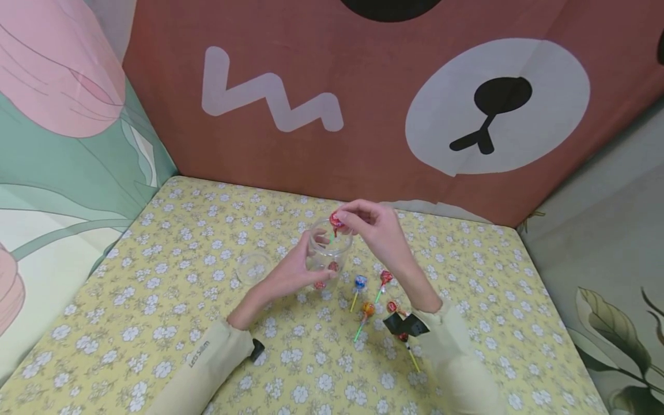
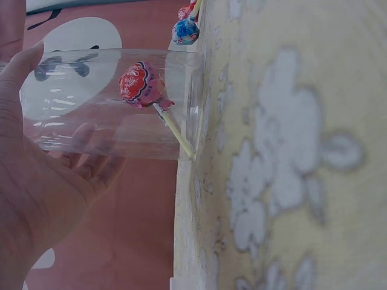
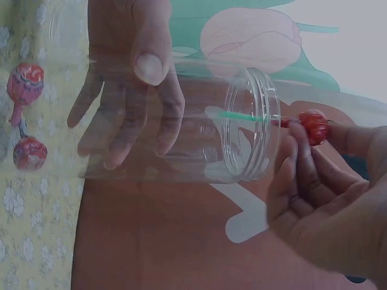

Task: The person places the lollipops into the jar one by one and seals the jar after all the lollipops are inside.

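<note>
Cream sleeves low in frame, left hand (image 1: 293, 275) wrapped round the clear jar (image 1: 329, 251) mid-frame to steady it, right hand (image 1: 374, 226) pinching a red lollipop (image 1: 336, 221) stick-down over its mouth, more lollipops (image 1: 369, 297) lying right of it.

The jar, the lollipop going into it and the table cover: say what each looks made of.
Jar: clear glossy plastic, probably; the fingers of the left hand show through its wall, and its neck is threaded. Lollipop pinched by the right hand: crinkled shiny red wrapper, likely foil or film, on a thin green stick, maybe plastic. Table cover: matte printed fabric, yellow with white flowers.
</note>
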`<state>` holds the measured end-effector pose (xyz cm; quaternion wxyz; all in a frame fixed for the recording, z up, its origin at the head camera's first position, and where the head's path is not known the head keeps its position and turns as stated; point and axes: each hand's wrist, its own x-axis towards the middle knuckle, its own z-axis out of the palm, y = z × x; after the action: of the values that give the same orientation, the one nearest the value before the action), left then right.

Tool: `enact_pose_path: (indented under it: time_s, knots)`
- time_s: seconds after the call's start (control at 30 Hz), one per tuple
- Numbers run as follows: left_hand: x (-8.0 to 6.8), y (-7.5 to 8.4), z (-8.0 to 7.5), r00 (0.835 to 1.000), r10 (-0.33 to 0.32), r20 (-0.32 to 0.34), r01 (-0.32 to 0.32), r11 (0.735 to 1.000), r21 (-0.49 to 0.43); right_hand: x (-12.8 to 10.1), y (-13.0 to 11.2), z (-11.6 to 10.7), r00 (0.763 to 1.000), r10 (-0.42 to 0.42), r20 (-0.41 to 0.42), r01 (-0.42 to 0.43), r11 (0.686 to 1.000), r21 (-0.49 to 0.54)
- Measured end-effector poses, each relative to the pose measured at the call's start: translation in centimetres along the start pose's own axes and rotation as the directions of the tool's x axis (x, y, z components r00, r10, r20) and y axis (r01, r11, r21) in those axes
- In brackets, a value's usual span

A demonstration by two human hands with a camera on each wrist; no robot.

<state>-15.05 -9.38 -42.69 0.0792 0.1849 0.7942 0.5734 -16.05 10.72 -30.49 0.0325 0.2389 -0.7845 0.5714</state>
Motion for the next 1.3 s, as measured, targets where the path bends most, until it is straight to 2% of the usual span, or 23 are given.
enact_pose_path:
  time_s: [0.13,0.3,0.67,1.3]
  knots:
    - [-0.1,0.2,0.0,1.000,-0.016,-0.007,0.016,1.000,0.010,-0.1,0.2,-0.1,0.999,0.030,-0.037,-0.032,0.998,-0.053]
    - [-0.1,0.4,0.0,1.000,0.002,-0.009,-0.002,1.000,0.020,-0.2,0.3,-0.3,0.996,0.050,-0.075,-0.053,0.998,-0.037]
    - [0.1,0.2,0.0,1.000,0.023,-0.006,-0.023,0.999,0.040,-0.3,0.2,-0.8,0.998,0.034,-0.055,-0.034,0.999,-0.003]
    - [0.1,0.3,0.1,1.000,0.013,-0.015,-0.012,0.998,0.054,-0.7,0.4,-1.5,0.996,0.056,-0.065,-0.057,0.998,-0.014]
